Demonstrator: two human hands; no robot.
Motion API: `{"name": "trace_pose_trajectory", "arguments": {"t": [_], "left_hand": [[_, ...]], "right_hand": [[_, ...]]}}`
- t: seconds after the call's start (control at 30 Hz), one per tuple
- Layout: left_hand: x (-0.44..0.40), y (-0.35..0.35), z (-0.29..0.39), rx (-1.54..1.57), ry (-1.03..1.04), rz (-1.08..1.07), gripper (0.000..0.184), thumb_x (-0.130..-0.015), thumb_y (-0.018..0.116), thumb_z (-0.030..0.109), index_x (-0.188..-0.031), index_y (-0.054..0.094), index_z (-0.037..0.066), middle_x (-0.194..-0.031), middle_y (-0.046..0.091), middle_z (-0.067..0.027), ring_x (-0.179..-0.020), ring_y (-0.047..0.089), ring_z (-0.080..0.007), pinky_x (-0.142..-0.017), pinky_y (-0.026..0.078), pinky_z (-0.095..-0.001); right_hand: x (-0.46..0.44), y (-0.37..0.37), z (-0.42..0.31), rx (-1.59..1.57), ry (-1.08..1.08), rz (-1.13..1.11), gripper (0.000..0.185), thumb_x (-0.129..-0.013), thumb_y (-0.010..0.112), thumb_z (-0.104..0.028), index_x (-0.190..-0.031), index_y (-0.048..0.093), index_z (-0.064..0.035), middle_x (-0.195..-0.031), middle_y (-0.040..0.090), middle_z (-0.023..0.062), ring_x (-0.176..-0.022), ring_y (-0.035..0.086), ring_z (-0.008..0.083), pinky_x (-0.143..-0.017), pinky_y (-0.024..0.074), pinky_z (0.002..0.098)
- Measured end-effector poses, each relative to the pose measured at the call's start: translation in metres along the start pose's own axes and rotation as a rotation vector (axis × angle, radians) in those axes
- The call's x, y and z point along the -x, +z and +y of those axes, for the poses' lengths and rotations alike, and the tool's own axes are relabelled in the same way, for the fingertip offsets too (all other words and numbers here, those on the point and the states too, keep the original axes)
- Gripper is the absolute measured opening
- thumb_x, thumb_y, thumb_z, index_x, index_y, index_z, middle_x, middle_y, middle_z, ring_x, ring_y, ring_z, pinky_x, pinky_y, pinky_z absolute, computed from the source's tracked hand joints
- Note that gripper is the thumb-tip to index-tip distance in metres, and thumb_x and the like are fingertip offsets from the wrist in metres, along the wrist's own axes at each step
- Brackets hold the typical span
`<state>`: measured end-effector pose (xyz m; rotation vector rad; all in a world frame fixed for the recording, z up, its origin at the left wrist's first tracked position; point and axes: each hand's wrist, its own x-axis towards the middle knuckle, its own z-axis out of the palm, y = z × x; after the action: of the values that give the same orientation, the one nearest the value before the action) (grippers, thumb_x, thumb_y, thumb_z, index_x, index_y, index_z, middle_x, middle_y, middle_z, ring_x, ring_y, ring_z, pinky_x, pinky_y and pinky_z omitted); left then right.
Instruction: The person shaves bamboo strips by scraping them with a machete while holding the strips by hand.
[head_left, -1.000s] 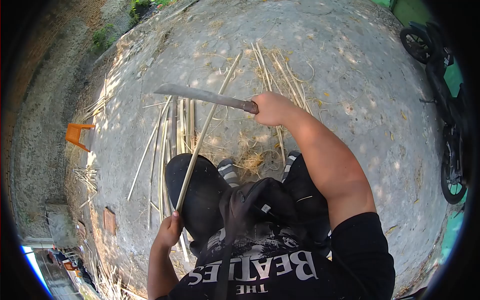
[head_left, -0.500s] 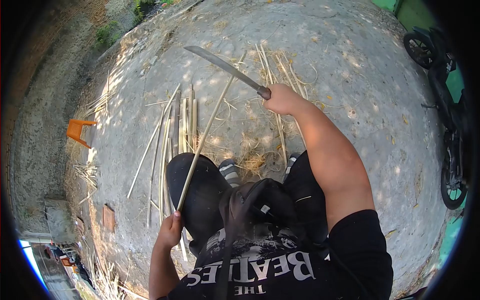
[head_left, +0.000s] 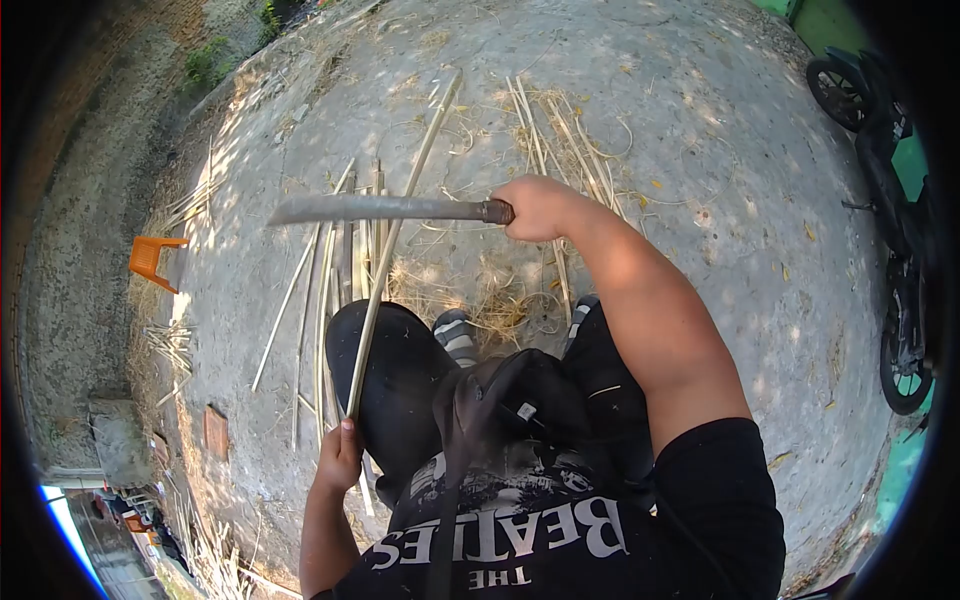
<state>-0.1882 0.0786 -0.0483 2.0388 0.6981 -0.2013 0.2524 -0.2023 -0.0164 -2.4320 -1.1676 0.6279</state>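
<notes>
A long machete (head_left: 380,208) is in my right hand (head_left: 537,208), which is closed round its dark handle. Its blade points left and crosses a long pale strip (head_left: 405,205); whether they touch I cannot tell. My left hand (head_left: 340,457) grips the near end of that strip beside my left knee, thumb on top. From there the strip slants up and away over the knee. More pale strips (head_left: 292,305) lie on the ground left of the knee. Thin shavings (head_left: 500,300) are scattered between my feet and in front of them.
Further strips (head_left: 585,155) lie ahead to the right. An orange plastic stool (head_left: 150,262) stands at the left near a brick (head_left: 216,432) and small stick piles (head_left: 172,347). A dark motorbike (head_left: 890,210) is parked along the right edge.
The machete rose and turned away at half a second ago, and now is lower, with its blade nearly level and pointing left. The strip's far end has shifted left.
</notes>
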Motion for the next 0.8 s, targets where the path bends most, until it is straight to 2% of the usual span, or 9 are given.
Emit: {"name": "trace_pose_trajectory", "arguments": {"t": [0.07, 0.17, 0.27, 0.33, 0.47, 0.53, 0.67, 0.77, 0.8], "left_hand": [[-0.004, -0.001, 0.005, 0.002, -0.018, -0.010, 0.067, -0.111, 0.029, 0.059, -0.071, 0.051, 0.009, -0.061, 0.045, 0.0036, -0.058, 0.042, -0.0086, -0.054, 0.032, -0.0290], [-0.001, -0.007, 0.023, -0.020, -0.090, -0.055, 0.069, -0.111, 0.030, 0.059, -0.070, 0.051, 0.008, -0.061, 0.047, 0.0025, -0.058, 0.043, -0.0097, -0.054, 0.034, -0.0297], [-0.003, -0.008, 0.029, -0.025, -0.145, -0.083, 0.070, -0.110, 0.031, 0.060, -0.070, 0.050, 0.007, -0.062, 0.047, 0.0014, -0.060, 0.043, -0.0112, -0.056, 0.036, -0.0316], [-0.005, -0.007, 0.029, -0.024, -0.168, -0.091, 0.071, -0.110, 0.031, 0.061, -0.069, 0.050, 0.006, -0.062, 0.047, 0.0013, -0.060, 0.043, -0.0115, -0.056, 0.036, -0.0318], [-0.006, -0.007, 0.022, -0.085, -0.074, -0.065, 0.071, -0.110, 0.027, 0.062, -0.074, 0.056, 0.007, -0.063, 0.049, 0.0002, -0.060, 0.047, -0.0118, -0.056, 0.038, -0.0302], [-0.001, -0.005, 0.019, -0.079, -0.063, -0.041, 0.071, -0.110, 0.028, 0.062, -0.074, 0.055, 0.007, -0.063, 0.049, 0.0003, -0.061, 0.047, -0.0120, -0.058, 0.038, -0.0303], [0.000, -0.007, 0.017, -0.096, -0.061, -0.027, 0.070, -0.110, 0.029, 0.061, -0.073, 0.054, 0.008, -0.064, 0.047, 0.0013, -0.061, 0.045, -0.0111, -0.058, 0.038, -0.0302], [-0.003, -0.009, 0.020, -0.104, -0.059, -0.053, 0.069, -0.110, 0.030, 0.060, -0.072, 0.053, 0.006, -0.064, 0.047, 0.0012, -0.061, 0.044, -0.0115, -0.058, 0.037, -0.0312], [-0.004, -0.009, 0.022, -0.076, -0.061, -0.070, 0.069, -0.111, 0.031, 0.057, -0.072, 0.053, 0.005, -0.064, 0.048, 0.0005, -0.061, 0.044, -0.0123, -0.058, 0.037, -0.0321]], "right_hand": [[-0.004, -0.005, 0.015, -0.138, 0.143, 0.061, 0.020, -0.077, 0.067, -0.013, -0.096, 0.073, -0.0104, -0.099, 0.074, 0.0158, -0.098, 0.070, 0.0372, -0.082, 0.0550, 0.0483], [-0.002, 0.007, 0.010, -0.113, 0.140, 0.132, 0.017, -0.079, 0.068, -0.018, -0.094, 0.070, -0.0095, -0.090, 0.072, 0.0172, -0.090, 0.070, 0.0394, -0.076, 0.0536, 0.0497], [0.006, 0.018, -0.010, 0.000, 0.007, 0.162, 0.018, -0.080, 0.069, -0.020, -0.095, 0.070, -0.0111, -0.091, 0.072, 0.0154, -0.091, 0.070, 0.0383, -0.076, 0.0541, 0.0496], [0.014, 0.023, -0.033, 0.122, -0.100, 0.075, 0.017, -0.078, 0.071, -0.020, -0.094, 0.070, -0.0123, -0.089, 0.072, 0.0144, -0.090, 0.070, 0.0377, -0.076, 0.0544, 0.0497], [0.019, 0.017, -0.052, 0.304, -0.244, 0.037, 0.017, -0.075, 0.072, -0.020, -0.091, 0.070, -0.0143, -0.085, 0.072, 0.0127, -0.088, 0.071, 0.0370, -0.075, 0.0545, 0.0506], [0.013, 0.008, -0.020, 0.206, -0.184, 0.111, 0.016, -0.074, 0.071, -0.017, -0.089, 0.069, -0.0132, -0.084, 0.071, 0.0132, -0.085, 0.070, 0.0380, -0.073, 0.0533, 0.0509], [-0.005, -0.003, 0.053, -0.309, 0.248, 0.294, 0.013, -0.077, 0.066, -0.013, -0.088, 0.066, -0.0047, -0.078, 0.067, 0.0172, -0.078, 0.067, 0.0364, -0.070, 0.0492, 0.0471], [0.004, -0.010, 0.042, -0.254, 0.330, 0.244, 0.019, -0.080, 0.065, -0.015, -0.096, 0.070, -0.0054, -0.094, 0.073, 0.0203, -0.091, 0.070, 0.0390, -0.078, 0.0540, 0.0478], [0.005, -0.010, 0.035, -0.210, 0.332, 0.254, 0.019, -0.080, 0.065, -0.014, -0.097, 0.071, -0.0058, -0.094, 0.073, 0.0195, -0.092, 0.070, 0.0387, -0.079, 0.0541, 0.0483]]}}
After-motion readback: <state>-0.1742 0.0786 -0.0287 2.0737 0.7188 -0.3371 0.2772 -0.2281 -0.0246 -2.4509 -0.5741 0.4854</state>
